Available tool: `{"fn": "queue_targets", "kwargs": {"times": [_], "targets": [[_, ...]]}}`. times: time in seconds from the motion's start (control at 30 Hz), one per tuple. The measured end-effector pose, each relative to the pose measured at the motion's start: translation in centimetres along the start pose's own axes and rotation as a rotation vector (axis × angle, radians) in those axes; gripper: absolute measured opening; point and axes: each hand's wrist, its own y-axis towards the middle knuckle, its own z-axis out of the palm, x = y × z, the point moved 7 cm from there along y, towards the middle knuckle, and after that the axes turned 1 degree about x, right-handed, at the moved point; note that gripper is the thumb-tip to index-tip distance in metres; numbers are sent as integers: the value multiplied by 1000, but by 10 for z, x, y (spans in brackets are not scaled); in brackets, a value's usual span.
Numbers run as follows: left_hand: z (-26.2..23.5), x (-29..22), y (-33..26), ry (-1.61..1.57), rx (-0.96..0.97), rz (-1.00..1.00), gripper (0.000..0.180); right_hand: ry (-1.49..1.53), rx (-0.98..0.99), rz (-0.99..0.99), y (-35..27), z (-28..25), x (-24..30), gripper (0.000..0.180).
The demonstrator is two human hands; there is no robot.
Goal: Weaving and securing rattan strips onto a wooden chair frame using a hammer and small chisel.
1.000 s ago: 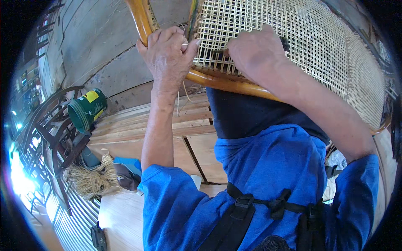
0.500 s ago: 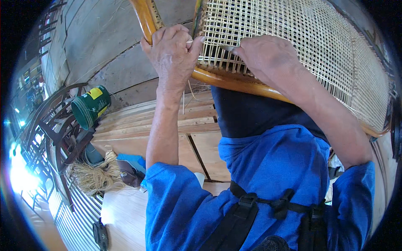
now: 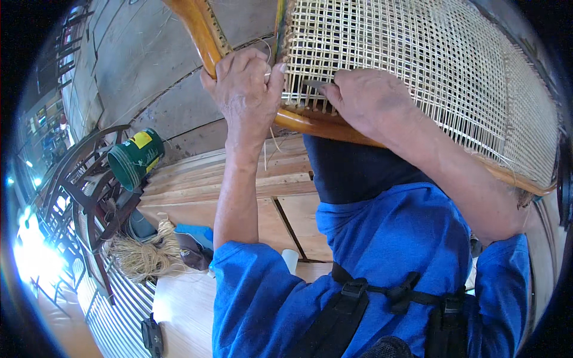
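Clearly, the left hand [image 3: 245, 89] clamps the frame [image 3: 203, 36] beside the cane mesh [image 3: 418, 65]; the right hand [image 3: 364, 98], fingers together pinching a strand there, could snap it by overpulling.

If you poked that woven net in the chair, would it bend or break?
The woven cane panel would probably give slightly and spring back: thin strands, open holes, stretched tight inside the wooden frame. It looks light. A sharp jab might snap one strand.
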Motion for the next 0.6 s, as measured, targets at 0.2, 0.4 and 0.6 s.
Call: {"fn": "queue_targets", "kwargs": {"times": [0.2,0.4,0.6], "targets": [[4,-1,3,-7,57,-24,14,67,41,-11,-10,10,-1,36],[2,-1,6,48,83,-19,14,176,6,9,-23,-4,-12,26],[3,-1,7,28,128,-61,12,486,325,88,-48,-30,-64,25]]}}
